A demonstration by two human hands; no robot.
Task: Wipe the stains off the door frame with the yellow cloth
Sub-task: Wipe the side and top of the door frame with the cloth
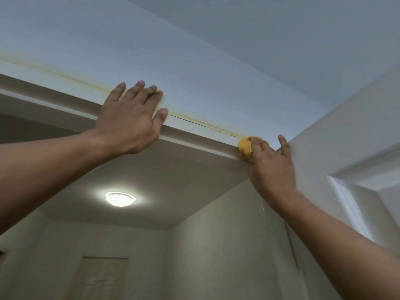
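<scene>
Mid-wipe: my right hand presses the yellow cloth into the door frame corner, left hand flat and empty, next sweep left along the yellowish stain line.

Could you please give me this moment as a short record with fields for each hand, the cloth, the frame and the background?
left hand: open, flat against the door frame, holding nothing
right hand: pressing the yellow cloth on the frame near the right corner
stain line: yellowish streak along the frame's top edge, running left from the cloth
door: white, panelled, open at right
ceiling light: lit, in the room beyond
</scene>
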